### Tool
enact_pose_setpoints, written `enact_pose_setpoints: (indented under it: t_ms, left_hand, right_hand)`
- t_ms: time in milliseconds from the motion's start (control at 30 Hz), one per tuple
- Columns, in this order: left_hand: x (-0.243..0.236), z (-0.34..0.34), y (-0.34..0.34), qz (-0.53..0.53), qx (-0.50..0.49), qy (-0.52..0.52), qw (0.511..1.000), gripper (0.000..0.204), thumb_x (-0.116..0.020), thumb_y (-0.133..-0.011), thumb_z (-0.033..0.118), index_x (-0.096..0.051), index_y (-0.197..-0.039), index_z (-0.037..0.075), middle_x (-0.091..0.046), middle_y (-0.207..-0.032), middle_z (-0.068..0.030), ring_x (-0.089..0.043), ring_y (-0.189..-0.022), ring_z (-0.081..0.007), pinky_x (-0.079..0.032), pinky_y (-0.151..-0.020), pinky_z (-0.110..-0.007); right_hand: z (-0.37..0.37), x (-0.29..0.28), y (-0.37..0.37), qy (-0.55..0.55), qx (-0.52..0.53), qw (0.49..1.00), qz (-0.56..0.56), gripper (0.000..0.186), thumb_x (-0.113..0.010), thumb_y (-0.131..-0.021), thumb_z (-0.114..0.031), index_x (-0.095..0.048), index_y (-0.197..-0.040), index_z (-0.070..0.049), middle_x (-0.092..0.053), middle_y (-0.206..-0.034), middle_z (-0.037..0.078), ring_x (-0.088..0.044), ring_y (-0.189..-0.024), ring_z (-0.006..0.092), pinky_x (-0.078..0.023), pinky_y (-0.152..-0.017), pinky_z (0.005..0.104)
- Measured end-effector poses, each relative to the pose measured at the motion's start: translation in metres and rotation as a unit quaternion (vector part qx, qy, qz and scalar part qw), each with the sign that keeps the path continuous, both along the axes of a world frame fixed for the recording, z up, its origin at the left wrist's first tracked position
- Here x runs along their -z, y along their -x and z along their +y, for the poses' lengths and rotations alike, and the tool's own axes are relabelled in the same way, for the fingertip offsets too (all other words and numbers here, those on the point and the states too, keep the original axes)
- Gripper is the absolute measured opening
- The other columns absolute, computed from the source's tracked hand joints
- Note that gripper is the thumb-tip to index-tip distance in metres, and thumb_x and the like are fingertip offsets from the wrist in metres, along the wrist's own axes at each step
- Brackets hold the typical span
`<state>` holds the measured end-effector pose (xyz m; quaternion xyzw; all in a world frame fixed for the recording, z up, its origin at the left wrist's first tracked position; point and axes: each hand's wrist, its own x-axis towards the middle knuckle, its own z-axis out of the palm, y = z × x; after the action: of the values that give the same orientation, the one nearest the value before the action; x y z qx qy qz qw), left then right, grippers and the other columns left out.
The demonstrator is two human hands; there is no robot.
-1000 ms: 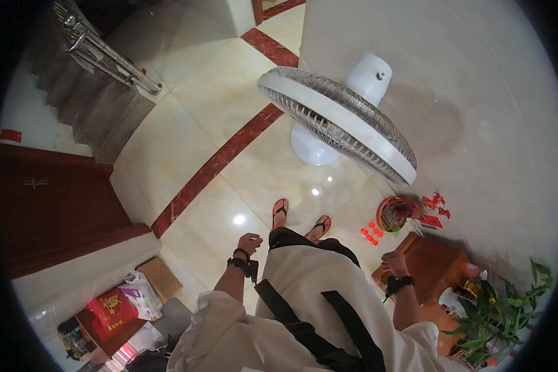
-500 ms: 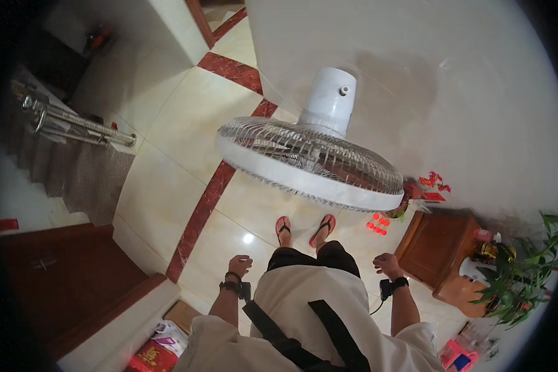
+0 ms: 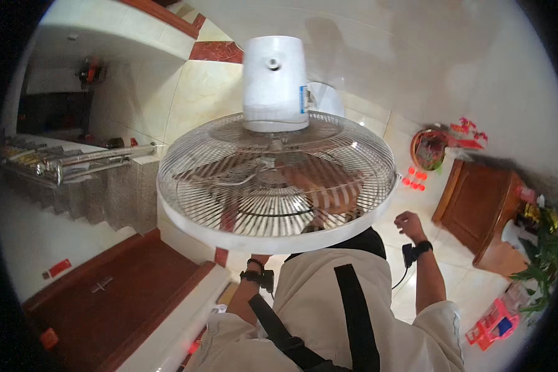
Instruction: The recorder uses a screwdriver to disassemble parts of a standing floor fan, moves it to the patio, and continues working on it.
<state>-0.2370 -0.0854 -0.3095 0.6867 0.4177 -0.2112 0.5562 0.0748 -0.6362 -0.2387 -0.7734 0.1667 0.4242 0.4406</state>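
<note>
A white electric fan (image 3: 276,238) with a round wire cage fills the middle of the view, its motor housing (image 3: 273,87) toward the top. My left hand (image 3: 260,258) is mostly hidden behind the lower rim of the cage, so its fingers do not show. A dark bracelet and a black wrist device (image 3: 254,276) sit on that wrist. Right of the rim hangs my right hand (image 3: 411,226), apart from the fan, with loosely bent fingers and nothing in them. It too wears a black wrist device (image 3: 416,251). My feet are covered by the fan.
A brown wooden cabinet (image 3: 474,208) and a green plant (image 3: 539,279) stand at the right, with a pink plastic item (image 3: 493,323) nearer. At the left are metal railings (image 3: 99,160) above steps and a dark brown door (image 3: 111,294). Small red objects (image 3: 415,178) lie on the tiled floor.
The view has shifted, and the fan now appears larger and farther left, with its cage facing me more. My left hand and feet have passed behind it. My right hand remains free.
</note>
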Motion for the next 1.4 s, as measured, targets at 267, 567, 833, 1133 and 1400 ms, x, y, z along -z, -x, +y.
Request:
enact_pose_setpoints:
  t_ms: [267,567,833,1133,1400]
  left_hand:
    - [-0.072,-0.023,-0.089,0.092,0.077,-0.003,0.993,0.041,-0.065,-0.087,0.03,-0.059,-0.116,0.002,-0.066,-0.102,-0.016,-0.065,-0.089,-0.0252,-0.054,-0.076,-0.037]
    - [-0.096,-0.026,-0.136,0.015,-0.033,0.083,0.996,0.038,-0.053,-0.094,0.03,-0.057,-0.118,0.001,-0.065,-0.108,-0.019,-0.066,-0.093,-0.0276,-0.054,-0.078,-0.039]
    - [-0.059,0.023,-0.098,0.006,-0.12,0.058,0.991,0.037,-0.072,-0.082,0.021,-0.062,-0.114,0.005,-0.069,-0.094,-0.0074,-0.066,-0.081,-0.0139,-0.054,-0.067,-0.028]
    - [-0.058,0.102,-0.059,0.064,-0.31,0.15,0.937,0.041,-0.071,-0.082,0.016,-0.057,-0.117,0.001,-0.066,-0.096,-0.0094,-0.066,-0.085,-0.0187,-0.054,-0.069,-0.032]
    - [-0.033,0.128,-0.038,0.102,-0.317,0.183,0.925,0.044,-0.07,-0.085,0.02,-0.054,-0.122,0.002,-0.064,-0.103,-0.0111,-0.065,-0.093,-0.023,-0.054,-0.08,-0.04]
  right_hand:
    - [-0.002,0.023,0.003,0.01,0.018,1.0,0.012,0.024,-0.069,-0.078,-0.017,-0.066,-0.093,0.002,-0.069,-0.085,0.012,-0.065,-0.064,0.0194,-0.054,-0.057,0.0305]
    - [0.032,-0.021,-0.026,0.014,-0.024,0.998,-0.065,0.022,-0.069,-0.08,-0.017,-0.065,-0.092,0.0,-0.067,-0.083,0.009,-0.064,-0.063,0.0166,-0.053,-0.058,0.0316]
    - [0.05,-0.056,-0.019,0.114,-0.18,0.971,-0.108,0.023,-0.071,-0.08,-0.017,-0.064,-0.093,0.0,-0.066,-0.083,0.007,-0.062,-0.065,0.0151,-0.05,-0.057,0.0287]
    - [0.202,-0.102,-0.037,0.172,-0.218,0.959,-0.05,0.025,-0.071,-0.08,-0.018,-0.065,-0.096,0.0,-0.067,-0.087,0.008,-0.063,-0.072,0.0166,-0.051,-0.065,0.0302]
    - [0.283,-0.098,-0.053,0.191,-0.261,0.946,-0.023,0.027,-0.07,-0.081,-0.019,-0.065,-0.098,0.0,-0.068,-0.091,0.009,-0.065,-0.078,0.0179,-0.052,-0.071,0.0315]
